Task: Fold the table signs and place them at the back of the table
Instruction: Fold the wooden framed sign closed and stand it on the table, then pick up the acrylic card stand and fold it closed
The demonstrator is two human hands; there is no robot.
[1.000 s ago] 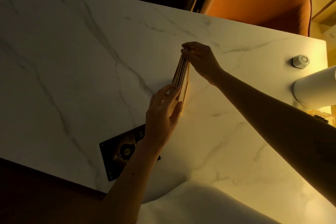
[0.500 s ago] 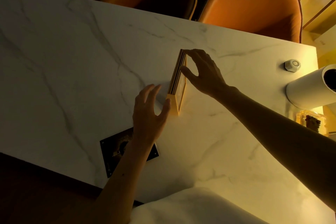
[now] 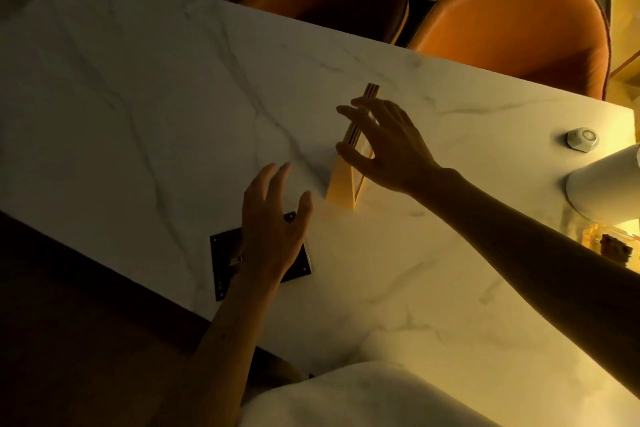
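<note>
A yellow folded table sign (image 3: 344, 185) stands upright as a narrow tent in the middle of the white marble table (image 3: 138, 97). My right hand (image 3: 384, 146) hovers over its top edge with fingers spread, holding nothing; whether a fingertip touches the sign I cannot tell. My left hand (image 3: 272, 229) floats open above the table, to the left of and nearer than the sign, apart from it. It partly covers a flat black card (image 3: 221, 256) lying near the table's front edge.
Orange chairs (image 3: 519, 21) line the far side of the table. At the right edge stand a white cylinder (image 3: 606, 184), a small white hexagonal device (image 3: 582, 139) and a clear box (image 3: 604, 241). White cloth (image 3: 363, 399) shows at the bottom.
Both hands held the sign's ends a second ago. They have let go: the left hand drew back toward the black card, the right lifted open above the standing sign.
</note>
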